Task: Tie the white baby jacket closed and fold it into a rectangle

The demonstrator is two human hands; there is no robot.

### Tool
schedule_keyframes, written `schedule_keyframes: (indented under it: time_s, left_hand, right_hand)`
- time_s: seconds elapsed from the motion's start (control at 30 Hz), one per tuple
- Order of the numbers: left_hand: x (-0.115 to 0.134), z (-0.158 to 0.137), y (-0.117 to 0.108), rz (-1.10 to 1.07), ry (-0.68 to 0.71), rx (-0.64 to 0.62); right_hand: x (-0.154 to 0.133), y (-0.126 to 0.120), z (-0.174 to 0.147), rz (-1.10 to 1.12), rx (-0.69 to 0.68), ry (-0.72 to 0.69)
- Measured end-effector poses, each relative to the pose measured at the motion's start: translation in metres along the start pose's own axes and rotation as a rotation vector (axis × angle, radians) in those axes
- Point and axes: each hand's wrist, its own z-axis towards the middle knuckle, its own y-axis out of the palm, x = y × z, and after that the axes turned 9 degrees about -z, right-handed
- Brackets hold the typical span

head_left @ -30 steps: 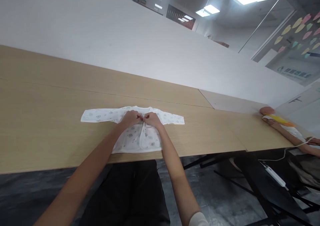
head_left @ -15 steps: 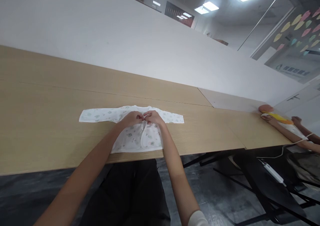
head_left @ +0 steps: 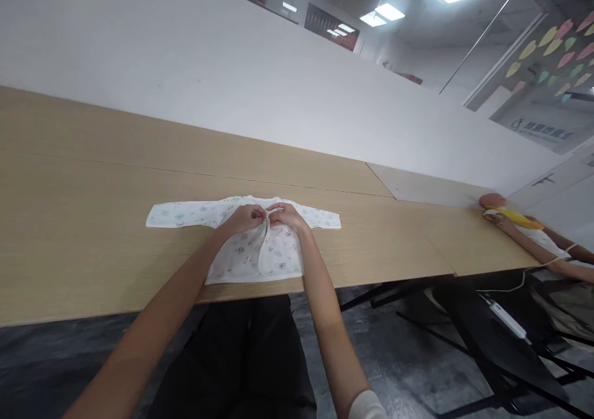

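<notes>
A small white baby shirt (head_left: 245, 258) with a faint animal print lies spread on the wooden table, its sleeves stretched out to both sides. Its hem lies close to the table's front edge. My left hand (head_left: 247, 217) pinches the front edge of the shirt near the upper middle. Right beside it, my right hand (head_left: 285, 215) is bent over the other side of the front opening, its fingertips closed on the cloth. The two hands almost touch. Whatever small fastening sits between the fingertips is hidden.
The long wooden table (head_left: 93, 246) runs along a white wall (head_left: 185, 66). At the far right, another person's hand (head_left: 499, 221) is at a doll (head_left: 492, 200) with yellow cloth. Under the table on the right are a black chair (head_left: 492, 345) and a white power strip (head_left: 508, 320).
My right hand's fingers have lifted and spread a little at the shirt's front. The left hand stays nearly in place. The front flap now lies more closed.
</notes>
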Motion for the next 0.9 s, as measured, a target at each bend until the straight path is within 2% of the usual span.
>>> schedule_keyframes:
  time_s: [0.2, 0.57, 0.9]
  left_hand:
    - [-0.008, 0.003, 0.000, 0.028, 0.006, 0.013]
    - [-0.013, 0.005, 0.002, -0.009, 0.041, 0.035]
    - [-0.016, 0.008, 0.000, -0.019, 0.032, 0.000]
  right_hand:
    - [-0.001, 0.001, 0.000, -0.028, -0.068, 0.035]
    - [0.004, 0.002, 0.005, -0.021, -0.038, 0.042]
    - [0.001, 0.001, 0.001, -0.196, -0.057, 0.055]
